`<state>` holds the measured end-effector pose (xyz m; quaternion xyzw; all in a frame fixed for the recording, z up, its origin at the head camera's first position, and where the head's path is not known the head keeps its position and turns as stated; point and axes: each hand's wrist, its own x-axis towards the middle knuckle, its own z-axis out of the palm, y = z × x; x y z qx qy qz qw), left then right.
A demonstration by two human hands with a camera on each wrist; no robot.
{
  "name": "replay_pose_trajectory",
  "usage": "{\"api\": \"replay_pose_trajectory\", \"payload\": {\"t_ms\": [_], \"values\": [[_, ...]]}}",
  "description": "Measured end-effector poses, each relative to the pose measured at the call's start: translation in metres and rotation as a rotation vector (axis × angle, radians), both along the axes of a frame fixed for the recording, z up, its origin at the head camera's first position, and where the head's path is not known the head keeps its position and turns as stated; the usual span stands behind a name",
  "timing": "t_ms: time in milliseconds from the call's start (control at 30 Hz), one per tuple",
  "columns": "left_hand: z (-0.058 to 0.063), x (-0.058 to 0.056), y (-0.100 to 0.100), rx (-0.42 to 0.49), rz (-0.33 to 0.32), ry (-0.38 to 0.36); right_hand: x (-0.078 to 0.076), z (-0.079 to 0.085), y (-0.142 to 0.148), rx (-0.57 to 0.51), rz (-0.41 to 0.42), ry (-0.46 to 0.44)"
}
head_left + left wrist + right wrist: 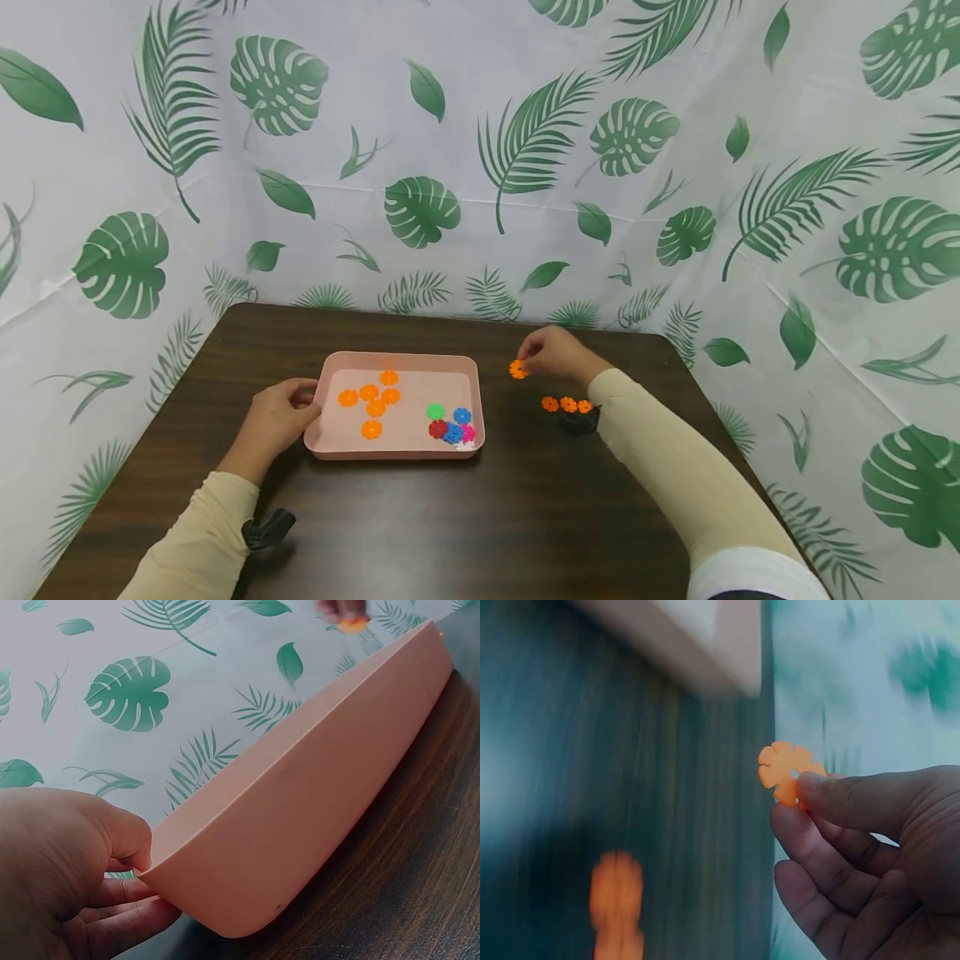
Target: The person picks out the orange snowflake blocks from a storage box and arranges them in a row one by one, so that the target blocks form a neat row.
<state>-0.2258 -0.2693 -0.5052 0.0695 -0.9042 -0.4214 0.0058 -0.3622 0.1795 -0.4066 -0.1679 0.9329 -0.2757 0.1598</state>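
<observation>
My right hand (558,352) pinches an orange flower-shaped plastic disc (780,769) between thumb and fingers, to the right of the tray. Notches ring the disc's edge, and a small hole shows at its middle. At the other side, my left hand (281,417) grips the left rim of the pink tray (300,787), thumb over the edge and fingers against the outside. Inside the tray lie several orange discs (371,429), spread over its left half. Three more orange discs (567,405) form a row on the table, below my right forearm in the head view.
In the tray's near right corner sit a green disc (436,412), a dark red disc (438,429), blue discs (462,415) and a pink disc (468,432). The dark wooden table (420,525) meets a leaf-patterned cloth (450,108) behind and at both sides.
</observation>
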Motion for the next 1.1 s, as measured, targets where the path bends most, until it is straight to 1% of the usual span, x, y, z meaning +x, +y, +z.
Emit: {"api": "replay_pose_trajectory", "payload": {"t_ms": [100, 200, 267, 367, 433, 600, 800, 933, 1100], "values": [[0.001, -0.001, -0.001, -0.006, -0.007, -0.003, 0.001, 0.0, 0.06, 0.0, -0.132, -0.026], [0.003, -0.001, -0.003, -0.019, -0.003, 0.004, 0.003, -0.01, 0.108, -0.003, -0.245, -0.051], [0.004, -0.001, -0.004, -0.026, -0.003, 0.004, 0.007, -0.018, 0.131, -0.015, -0.315, -0.081], [0.006, -0.001, -0.003, -0.027, 0.001, -0.008, 0.013, -0.032, 0.154, -0.034, -0.368, -0.116], [0.006, -0.001, -0.003, -0.024, 0.0, -0.019, 0.016, -0.041, 0.161, -0.022, -0.383, -0.133], [0.004, 0.0, 0.003, -0.019, -0.002, -0.039, 0.022, -0.059, 0.168, 0.041, -0.377, -0.154], [0.001, 0.001, 0.003, -0.01, -0.001, -0.037, 0.019, -0.061, 0.164, 0.074, -0.388, -0.142], [0.0, 0.001, 0.003, -0.017, -0.004, -0.014, 0.018, -0.061, 0.162, 0.106, -0.378, -0.113], [0.0, 0.0, 0.002, -0.024, -0.005, 0.018, 0.013, -0.062, 0.158, 0.135, -0.39, -0.079]]}}
